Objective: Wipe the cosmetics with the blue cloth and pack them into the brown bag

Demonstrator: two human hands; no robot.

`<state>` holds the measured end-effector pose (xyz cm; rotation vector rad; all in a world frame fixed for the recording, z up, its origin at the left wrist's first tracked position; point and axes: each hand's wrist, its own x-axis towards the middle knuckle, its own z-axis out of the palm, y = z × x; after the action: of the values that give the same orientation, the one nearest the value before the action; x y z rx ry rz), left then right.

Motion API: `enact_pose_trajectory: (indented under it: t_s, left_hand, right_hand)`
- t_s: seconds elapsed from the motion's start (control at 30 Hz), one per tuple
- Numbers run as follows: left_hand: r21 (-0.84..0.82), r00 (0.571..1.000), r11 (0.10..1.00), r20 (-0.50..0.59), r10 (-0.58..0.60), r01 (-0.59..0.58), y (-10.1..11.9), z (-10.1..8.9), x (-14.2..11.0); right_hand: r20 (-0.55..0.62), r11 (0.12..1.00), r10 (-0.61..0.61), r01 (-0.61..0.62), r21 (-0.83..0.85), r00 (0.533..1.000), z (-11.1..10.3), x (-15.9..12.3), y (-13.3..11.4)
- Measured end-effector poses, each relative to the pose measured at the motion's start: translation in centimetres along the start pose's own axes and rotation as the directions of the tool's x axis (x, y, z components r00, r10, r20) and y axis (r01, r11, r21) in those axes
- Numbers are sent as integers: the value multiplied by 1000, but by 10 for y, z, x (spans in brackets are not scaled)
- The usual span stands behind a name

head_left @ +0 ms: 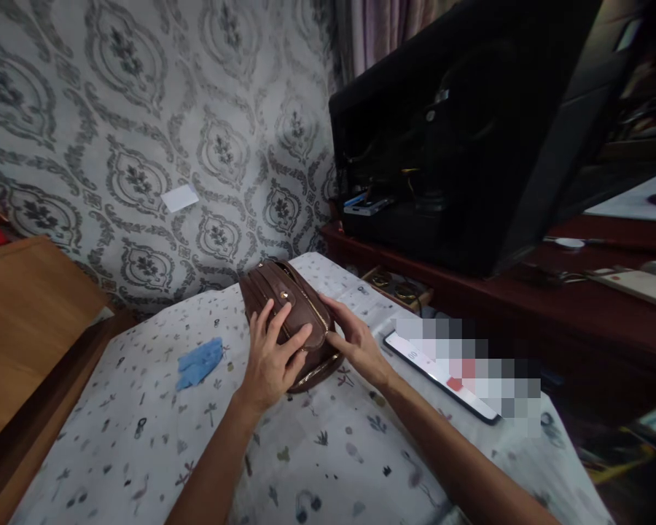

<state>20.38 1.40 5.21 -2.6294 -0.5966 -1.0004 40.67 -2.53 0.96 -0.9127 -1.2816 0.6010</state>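
A brown leather bag [300,310] with gold zippers and a round metal stud lies on the white patterned cloth, its length running away from me. My left hand [273,357] rests on its upper face, fingers spread and lying flat on the leather. At the bag's right edge is my right hand [359,343], thumb by the zipper corner and fingers curled along the side. Whether a small zipper pull sits under the thumb cannot be made out. To the left on the cloth lies a crumpled blue cloth [200,362].
A phone [442,375] with a lit, partly blurred screen lies right of my right forearm. Beyond stands a large black case [442,146] on a dark red desk [355,251]. A wooden board [38,313] borders the left side; patterned wallpaper [158,131] rises behind.
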Motion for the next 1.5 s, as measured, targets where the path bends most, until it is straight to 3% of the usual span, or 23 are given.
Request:
enact_pose_trajectory:
  t_s: [0.1, 0.17, 0.33, 0.57, 0.7, 0.93, 1.0, 1.03, 1.07, 1.1, 1.13, 1.2, 1.3, 1.37, 1.5]
  left_hand:
    - [-8, 1000, 1000, -3, -3, 2, 1, -1, 1]
    - [-14, 1000, 1000, -8, -1, 1, 1, -1, 1]
    - [-33, 1000, 999, -18, -19, 18, 0, 3, -1]
    - [-234, 997, 970, -18, -75, 69, -4, -2, -1]
    - [-450, 987, 878, 89, -136, 161, -13, -16, -1]
    - [-741, 920, 574, 152, -361, 348, -34, -26, 7]
    - [-770, 860, 490, 144, -490, 408, -55, -23, 17]
    - [-777, 792, 438, 122, -598, 451, -70, -20, 23]
    - [-764, 678, 370, 117, -726, 529, -86, -16, 29]
    - [-702, 524, 288, 142, -840, 651, -103, -11, 36]
    - [-655, 439, 236, 164, -884, 718, -121, -5, 43]
    - [-568, 341, 145, 256, -904, 810, -152, 8, 53]
    - [-427, 224, 12, 452, -863, 904, -182, 27, 64]
    - [-353, 172, -41, 550, -817, 935, -193, 38, 70]
    - [-276, 135, -55, 624, -769, 960, -205, 51, 80]
  right_hand:
    - [-28, 998, 65, -66, -16, 997, 1, 5, -12]
    - [-84, 979, 39, -55, -195, 996, 9, 12, -18]
    - [-65, 728, -137, 56, -683, 988, 44, 30, -23]
    - [-2, 510, -284, 149, -847, 959, 59, 29, -13]
    - [40, 438, -316, 183, -880, 948, 58, 26, -14]
    - [49, 402, -399, 223, -888, 916, 61, 15, -14]
    - [37, 421, -429, 236, -876, 903, 62, 13, -11]
    - [31, 432, -443, 244, -868, 896, 62, 13, -10]
    - [26, 443, -455, 251, -861, 890, 62, 13, -10]
    - [22, 451, -464, 257, -854, 886, 62, 13, -9]
    - [20, 457, -471, 263, -850, 882, 62, 13, -9]
    - [17, 463, -480, 270, -844, 877, 62, 13, -9]
    - [22, 466, -486, 281, -839, 874, 62, 13, -9]
    - [21, 471, -482, 280, -836, 876, 62, 13, -8]
    - [17, 486, -475, 279, -828, 880, 62, 12, -8]
